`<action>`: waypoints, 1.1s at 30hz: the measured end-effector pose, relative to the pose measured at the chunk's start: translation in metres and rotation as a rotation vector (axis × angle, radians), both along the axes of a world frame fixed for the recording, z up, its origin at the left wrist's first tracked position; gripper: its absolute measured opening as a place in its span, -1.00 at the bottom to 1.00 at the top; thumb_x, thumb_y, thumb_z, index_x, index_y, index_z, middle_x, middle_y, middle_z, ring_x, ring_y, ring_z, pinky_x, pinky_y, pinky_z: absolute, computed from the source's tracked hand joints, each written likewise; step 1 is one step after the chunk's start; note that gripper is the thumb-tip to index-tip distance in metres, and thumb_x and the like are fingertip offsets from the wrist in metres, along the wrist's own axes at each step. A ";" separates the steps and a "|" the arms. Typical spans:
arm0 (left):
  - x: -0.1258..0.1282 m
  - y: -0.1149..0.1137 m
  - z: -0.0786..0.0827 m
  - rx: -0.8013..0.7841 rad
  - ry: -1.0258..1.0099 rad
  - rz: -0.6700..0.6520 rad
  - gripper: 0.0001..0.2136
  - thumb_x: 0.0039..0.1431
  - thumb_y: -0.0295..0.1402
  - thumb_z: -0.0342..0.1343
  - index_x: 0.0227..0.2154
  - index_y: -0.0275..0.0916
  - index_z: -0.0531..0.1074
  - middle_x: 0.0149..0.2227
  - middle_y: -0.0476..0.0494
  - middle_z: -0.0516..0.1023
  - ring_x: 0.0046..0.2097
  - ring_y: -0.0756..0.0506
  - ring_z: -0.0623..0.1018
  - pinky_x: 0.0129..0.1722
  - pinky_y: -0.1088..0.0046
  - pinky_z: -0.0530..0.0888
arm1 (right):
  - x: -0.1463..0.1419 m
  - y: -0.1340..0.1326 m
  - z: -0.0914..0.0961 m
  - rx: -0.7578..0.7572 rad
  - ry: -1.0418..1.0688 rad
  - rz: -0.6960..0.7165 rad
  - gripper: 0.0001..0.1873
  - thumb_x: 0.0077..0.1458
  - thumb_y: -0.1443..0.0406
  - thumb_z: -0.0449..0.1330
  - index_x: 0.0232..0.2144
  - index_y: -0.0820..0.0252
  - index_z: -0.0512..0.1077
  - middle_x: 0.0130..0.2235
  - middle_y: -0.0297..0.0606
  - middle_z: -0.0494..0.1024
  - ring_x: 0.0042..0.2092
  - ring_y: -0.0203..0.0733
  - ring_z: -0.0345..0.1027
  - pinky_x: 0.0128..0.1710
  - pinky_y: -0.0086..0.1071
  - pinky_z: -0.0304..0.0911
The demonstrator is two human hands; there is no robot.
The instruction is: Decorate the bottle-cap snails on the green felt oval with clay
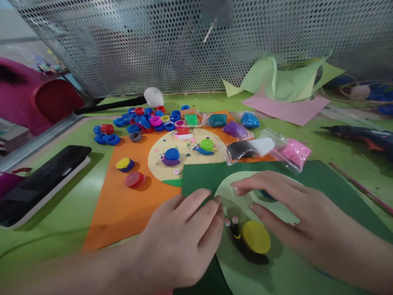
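My left hand is closed, fingers bent and pressed together at the left edge of a light green paper circle. What it pinches, if anything, is hidden. My right hand hovers over the circle with thumb and index finger apart, and nothing shows between them. Between the hands lies a snail with a yellow bottle-cap shell, a black clay body and pink-white eyes. Something dark blue shows partly under my right hand. The circle rests on dark green paper.
Behind is orange paper with a cream circle bearing several cap snails. Left are bottle caps and a black phone-like object. Clay packets lie behind the green paper. A glue gun and thin pink stick lie right.
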State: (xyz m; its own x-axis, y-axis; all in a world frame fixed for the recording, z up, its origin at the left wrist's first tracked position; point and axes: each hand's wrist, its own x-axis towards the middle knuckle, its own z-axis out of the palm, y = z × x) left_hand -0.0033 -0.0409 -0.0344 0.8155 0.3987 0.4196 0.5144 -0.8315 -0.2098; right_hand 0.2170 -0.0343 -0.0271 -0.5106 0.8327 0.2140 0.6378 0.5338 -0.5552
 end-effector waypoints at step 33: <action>0.008 -0.002 0.003 -0.174 0.028 0.023 -0.64 0.25 -0.58 -0.23 -0.37 -0.30 0.50 -0.32 -0.10 0.59 -0.18 -0.15 0.51 -0.43 0.37 0.48 | -0.008 -0.001 -0.004 0.091 -0.004 0.107 -0.76 0.10 0.40 -0.01 -0.18 0.17 0.35 -0.28 -0.30 0.52 -0.22 -0.22 0.38 -0.22 -0.35 0.37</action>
